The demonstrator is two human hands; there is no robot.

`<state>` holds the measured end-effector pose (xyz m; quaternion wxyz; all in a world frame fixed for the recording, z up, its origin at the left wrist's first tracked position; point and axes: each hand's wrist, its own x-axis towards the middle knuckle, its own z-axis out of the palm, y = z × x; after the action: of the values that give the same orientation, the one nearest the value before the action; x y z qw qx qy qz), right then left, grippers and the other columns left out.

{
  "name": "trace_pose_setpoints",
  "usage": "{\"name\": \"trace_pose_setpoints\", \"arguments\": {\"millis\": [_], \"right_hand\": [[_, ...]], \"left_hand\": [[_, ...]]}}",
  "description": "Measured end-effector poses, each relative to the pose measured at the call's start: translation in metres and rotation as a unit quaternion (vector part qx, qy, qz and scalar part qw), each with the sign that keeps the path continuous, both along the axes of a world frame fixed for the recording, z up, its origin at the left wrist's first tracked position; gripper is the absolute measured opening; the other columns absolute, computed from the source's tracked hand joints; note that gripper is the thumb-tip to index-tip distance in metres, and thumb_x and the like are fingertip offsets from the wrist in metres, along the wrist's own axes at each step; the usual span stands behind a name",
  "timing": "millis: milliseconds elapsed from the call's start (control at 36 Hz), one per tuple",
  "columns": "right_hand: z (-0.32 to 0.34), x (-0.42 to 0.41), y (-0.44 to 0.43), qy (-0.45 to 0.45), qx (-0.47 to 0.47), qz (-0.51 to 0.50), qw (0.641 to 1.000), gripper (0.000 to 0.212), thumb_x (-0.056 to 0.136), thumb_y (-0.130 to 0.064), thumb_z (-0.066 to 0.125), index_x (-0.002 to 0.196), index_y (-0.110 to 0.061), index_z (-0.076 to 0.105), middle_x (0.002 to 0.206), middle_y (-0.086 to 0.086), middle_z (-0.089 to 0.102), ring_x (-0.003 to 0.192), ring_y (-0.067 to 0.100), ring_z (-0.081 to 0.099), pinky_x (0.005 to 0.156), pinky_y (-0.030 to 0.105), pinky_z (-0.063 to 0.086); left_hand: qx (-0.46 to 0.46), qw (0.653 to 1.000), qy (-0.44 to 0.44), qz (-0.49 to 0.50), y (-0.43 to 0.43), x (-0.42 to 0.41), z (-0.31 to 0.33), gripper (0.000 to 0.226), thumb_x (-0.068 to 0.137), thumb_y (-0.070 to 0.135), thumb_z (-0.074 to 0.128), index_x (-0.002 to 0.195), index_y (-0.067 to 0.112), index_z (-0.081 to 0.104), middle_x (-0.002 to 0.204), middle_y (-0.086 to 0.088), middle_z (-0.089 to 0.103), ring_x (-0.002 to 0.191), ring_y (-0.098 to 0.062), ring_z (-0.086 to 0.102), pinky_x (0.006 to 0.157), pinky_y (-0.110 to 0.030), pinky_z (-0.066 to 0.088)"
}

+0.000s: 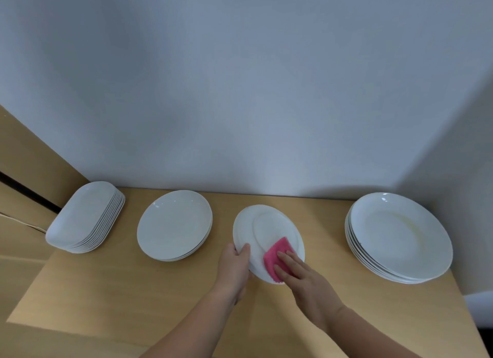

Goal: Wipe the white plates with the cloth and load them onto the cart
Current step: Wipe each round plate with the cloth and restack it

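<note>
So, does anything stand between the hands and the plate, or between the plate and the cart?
Only the cloth, under the right hand on the plate. The left hand grips its rim directly. The cart is not in view, so that path cannot be judged.

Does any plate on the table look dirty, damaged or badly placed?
The top plate of the right stack shows a faint yellowish smear near its middle, so it looks unwiped. Nothing else stands out.

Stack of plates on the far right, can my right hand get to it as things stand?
Probably yes: only bare table lies between the right hand and the stack. That hand presses the cloth on the plate, though, so it is busy.
</note>
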<state>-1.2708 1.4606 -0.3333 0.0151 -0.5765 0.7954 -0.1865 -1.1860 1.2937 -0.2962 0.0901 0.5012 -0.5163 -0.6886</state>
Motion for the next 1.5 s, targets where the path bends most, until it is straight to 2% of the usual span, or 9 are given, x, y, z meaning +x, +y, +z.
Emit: {"name": "trace_pose_setpoints", "arguments": {"millis": [278,389,500,639,722,972,1139,1361,1500], "right_hand": [[0.008,-0.035,0.006,0.009,0.027,-0.001,1.000,0.058,0.045,0.004,0.091,0.097,-0.018,0.078,0.106,0.004,0.071,0.096,0.023,0.070,0.070,0.027,0.059],[0.007,-0.055,0.011,-0.019,0.082,-0.065,0.994,0.041,0.068,0.006,0.074,0.103,-0.014,0.076,0.107,0.001,0.069,0.094,0.024,0.066,0.074,0.027,0.054],[0.023,-0.067,-0.002,-0.059,0.015,-0.112,0.992,0.037,0.059,0.015,0.075,0.085,-0.010,0.076,0.091,0.002,0.070,0.073,0.026,0.066,0.053,0.028,0.052],[0.041,-0.062,-0.057,-0.124,0.000,-0.075,0.989,0.040,0.083,0.003,0.058,0.117,-0.017,0.070,0.130,0.002,0.061,0.113,0.029,0.058,0.085,0.034,0.049],[0.031,-0.059,-0.077,-0.160,0.105,-0.056,0.980,0.058,0.094,-0.008,0.046,0.144,-0.037,0.041,0.159,-0.011,0.022,0.140,0.017,0.030,0.106,0.027,0.032],[0.021,-0.068,-0.047,-0.149,0.207,-0.019,0.967,0.068,0.089,0.003,0.046,0.141,-0.041,0.043,0.156,-0.018,0.025,0.142,0.018,0.029,0.111,0.025,0.029],[0.042,-0.089,-0.017,-0.145,0.198,0.010,0.969,0.066,0.084,0.011,0.043,0.128,-0.034,0.062,0.142,-0.022,0.047,0.128,0.008,0.047,0.098,0.024,0.042],[0.081,-0.087,-0.019,-0.321,-0.042,-0.143,0.935,0.057,0.093,0.008,0.042,0.125,-0.034,0.062,0.123,-0.041,0.051,0.115,-0.022,0.045,0.089,-0.002,0.034],[0.097,-0.076,-0.037,-0.369,-0.096,-0.149,0.912,0.037,0.091,-0.019,0.043,0.112,-0.031,0.071,0.067,-0.019,0.056,0.061,-0.001,0.047,0.064,0.011,0.039]], "left_hand": [[0.016,1.000,0.011,0.003,-0.003,-0.002,-0.003,0.005,0.101,0.021,0.050,0.102,0.020,0.054,0.111,-0.005,0.063,0.104,-0.024,0.064,0.087,-0.048,0.058],[0.009,1.000,0.006,0.002,-0.002,-0.003,-0.002,0.005,0.101,0.022,0.050,0.100,0.020,0.054,0.112,-0.005,0.062,0.106,-0.024,0.062,0.089,-0.050,0.056],[-0.009,1.000,-0.007,0.002,-0.004,-0.004,-0.002,0.011,0.100,0.022,0.050,0.103,0.013,0.055,0.113,-0.010,0.062,0.107,-0.029,0.062,0.087,-0.053,0.056],[-0.006,1.000,0.006,-0.013,-0.005,-0.004,-0.002,0.013,0.098,0.019,0.053,0.109,0.010,0.054,0.113,-0.011,0.063,0.107,-0.029,0.063,0.089,-0.056,0.054],[-0.013,0.998,0.019,-0.057,-0.007,-0.003,-0.002,0.026,0.092,0.007,0.061,0.117,0.010,0.055,0.114,-0.010,0.067,0.105,-0.027,0.065,0.090,-0.053,0.055],[-0.019,0.999,0.017,-0.041,-0.009,-0.002,-0.004,0.031,0.088,0.005,0.064,0.116,0.010,0.053,0.114,-0.009,0.064,0.106,-0.026,0.063,0.088,-0.051,0.056],[0.000,0.995,0.064,-0.077,-0.012,-0.010,0.009,0.030,0.089,0.005,0.063,0.114,0.018,0.053,0.114,-0.005,0.066,0.104,-0.022,0.065,0.083,-0.040,0.059],[-0.100,0.983,0.088,-0.126,-0.027,-0.013,0.048,0.025,0.091,0.009,0.060,0.111,0.022,0.052,0.108,-0.002,0.067,0.100,-0.019,0.066,0.087,-0.043,0.056],[-0.192,0.969,0.086,-0.131,-0.045,-0.002,0.073,0.031,0.089,0.009,0.060,0.115,0.025,0.055,0.108,0.004,0.068,0.100,-0.012,0.065,0.086,-0.035,0.056]]}}
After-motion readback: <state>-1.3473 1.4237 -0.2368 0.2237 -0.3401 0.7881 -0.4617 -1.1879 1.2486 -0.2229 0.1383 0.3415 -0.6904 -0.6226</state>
